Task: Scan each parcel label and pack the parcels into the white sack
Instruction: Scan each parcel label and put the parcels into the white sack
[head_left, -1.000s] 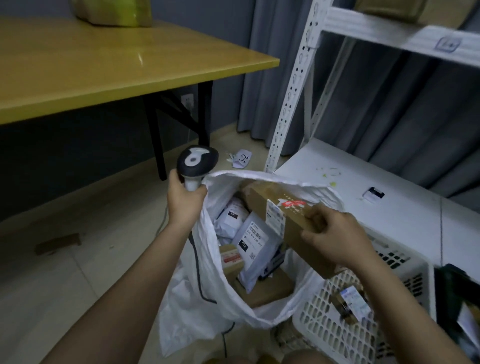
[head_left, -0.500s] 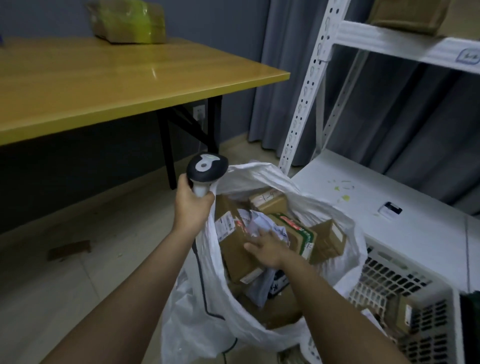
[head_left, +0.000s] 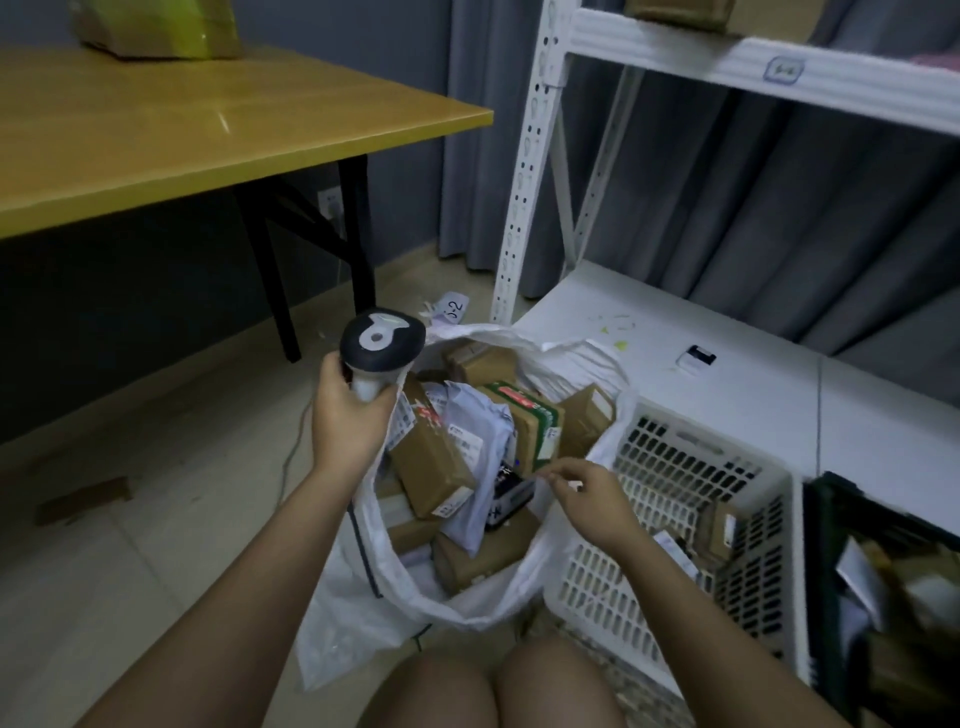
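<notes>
White sack (head_left: 467, 597) sits on floor between the knees, mouth open, stuffed w/ brown boxes (head_left: 434, 457) & grey mailers; left hand (head_left: 349, 415) closed round the scanner (head_left: 382, 348) grip and pinching sack rim; right hand (head_left: 589, 501) empty, fingers loosely curled just over sack's right edge; looks like between parcels; next prob. reach to white crate (head_left: 675, 499) beside for another, label up for scan.
</notes>
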